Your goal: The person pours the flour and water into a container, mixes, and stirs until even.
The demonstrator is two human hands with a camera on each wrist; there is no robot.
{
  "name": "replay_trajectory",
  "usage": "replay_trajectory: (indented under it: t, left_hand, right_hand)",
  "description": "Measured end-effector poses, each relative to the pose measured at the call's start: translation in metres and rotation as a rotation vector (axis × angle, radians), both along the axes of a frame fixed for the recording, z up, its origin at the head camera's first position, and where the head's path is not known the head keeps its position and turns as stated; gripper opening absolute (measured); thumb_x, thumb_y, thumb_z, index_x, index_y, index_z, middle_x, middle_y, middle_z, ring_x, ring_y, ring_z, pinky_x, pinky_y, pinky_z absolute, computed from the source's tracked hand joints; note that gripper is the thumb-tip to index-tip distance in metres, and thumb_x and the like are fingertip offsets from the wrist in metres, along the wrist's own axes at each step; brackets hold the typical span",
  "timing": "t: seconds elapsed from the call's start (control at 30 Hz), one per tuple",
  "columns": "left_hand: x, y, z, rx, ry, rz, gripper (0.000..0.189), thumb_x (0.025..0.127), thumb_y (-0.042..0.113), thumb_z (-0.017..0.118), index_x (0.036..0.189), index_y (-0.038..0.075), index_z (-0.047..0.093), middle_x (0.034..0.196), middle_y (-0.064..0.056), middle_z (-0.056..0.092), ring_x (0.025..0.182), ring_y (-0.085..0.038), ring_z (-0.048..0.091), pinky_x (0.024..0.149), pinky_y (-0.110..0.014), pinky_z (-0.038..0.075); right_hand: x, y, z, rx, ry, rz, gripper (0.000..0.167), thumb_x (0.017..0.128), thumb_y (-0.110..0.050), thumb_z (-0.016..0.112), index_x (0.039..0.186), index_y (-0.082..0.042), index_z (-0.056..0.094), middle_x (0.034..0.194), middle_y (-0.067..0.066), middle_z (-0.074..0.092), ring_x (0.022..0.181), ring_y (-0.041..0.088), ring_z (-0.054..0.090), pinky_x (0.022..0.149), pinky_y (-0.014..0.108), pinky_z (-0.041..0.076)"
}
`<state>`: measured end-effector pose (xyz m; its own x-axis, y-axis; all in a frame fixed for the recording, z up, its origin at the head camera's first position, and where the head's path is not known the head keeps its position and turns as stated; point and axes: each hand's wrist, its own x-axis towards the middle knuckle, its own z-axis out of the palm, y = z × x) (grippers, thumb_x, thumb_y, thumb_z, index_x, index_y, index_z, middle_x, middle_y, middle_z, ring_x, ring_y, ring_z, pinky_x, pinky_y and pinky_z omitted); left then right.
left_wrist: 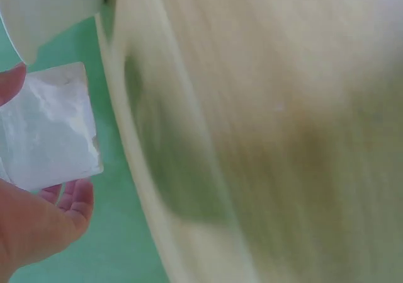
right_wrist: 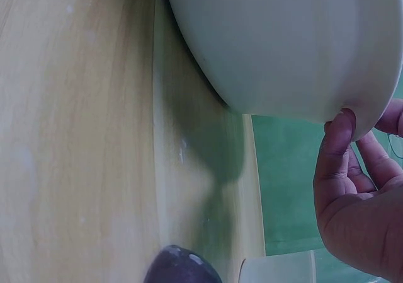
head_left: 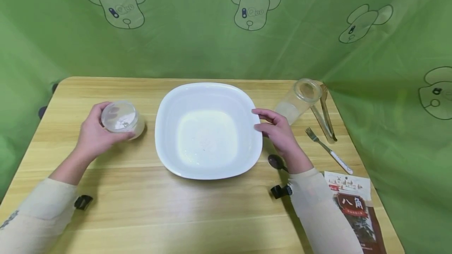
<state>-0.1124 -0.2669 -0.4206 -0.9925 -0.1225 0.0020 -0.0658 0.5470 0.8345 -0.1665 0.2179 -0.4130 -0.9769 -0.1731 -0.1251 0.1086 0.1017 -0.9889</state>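
My left hand [head_left: 98, 130] grips a small clear plastic jar [head_left: 138, 129], thumb on the near side and fingers around the far side. The left wrist view shows the jar [left_wrist: 53, 125] whitish and see-through, with a gap between it and the tabletop. Mid-table stands a large white basin [head_left: 208, 167], with a few specks or drops inside its bottom. My right hand [head_left: 279, 130] holds the basin's right rim. In the right wrist view, thumb and fingers [right_wrist: 337, 135] pinch the rim from both sides.
Behind my right hand, a glass jar [head_left: 296, 97] leans or lies tilted. Tongs [head_left: 323, 122], a fork [head_left: 328, 150] and a dark spoon [head_left: 276, 162] lie on the right. A printed spice packet [head_left: 356, 211] is at the right edge. Green cloth [head_left: 197, 30] hangs behind the wooden table [head_left: 176, 214].
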Motion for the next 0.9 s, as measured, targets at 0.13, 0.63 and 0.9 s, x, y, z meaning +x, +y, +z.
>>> replay_trajectory:
  t: [0.13, 0.63, 0.9]
  left_hand:
    - [-0.001, -0.005, -0.004, -0.009, -0.026, 0.023, 0.110, 0.062, 0.020, 0.097, 0.149, 0.000, 0.032, 0.142, -0.026, 0.044, 0.127, -0.046, 0.042, 0.106, -0.063, 0.034]
    - [0.001, -0.015, -0.021, -0.010, -0.088, 0.039, 0.111, 0.067, 0.020, 0.094, 0.152, -0.003, 0.026, 0.145, -0.031, 0.039, 0.130, -0.051, 0.038, 0.107, -0.066, 0.032]
    - [0.009, -0.010, -0.021, 0.013, -0.069, 0.060, 0.121, 0.066, 0.016, 0.095, 0.157, 0.002, 0.016, 0.151, -0.031, 0.031, 0.132, -0.052, 0.035, 0.107, -0.065, 0.032]
  right_hand:
    - [0.000, 0.000, 0.001, -0.002, 0.005, 0.002, 0.042, 0.089, 0.005, 0.064, 0.131, 0.000, 0.063, 0.121, 0.017, 0.063, 0.096, 0.023, 0.065, 0.075, 0.031, 0.060]
    - [0.000, 0.002, 0.000, -0.023, 0.012, -0.003, 0.043, 0.088, 0.007, 0.064, 0.131, 0.003, 0.061, 0.121, 0.022, 0.062, 0.092, 0.023, 0.067, 0.074, 0.031, 0.060]
    - [0.001, 0.002, -0.002, -0.025, 0.012, 0.006, 0.045, 0.087, 0.008, 0.064, 0.132, 0.004, 0.060, 0.122, 0.023, 0.061, 0.092, 0.024, 0.067, 0.074, 0.032, 0.060]
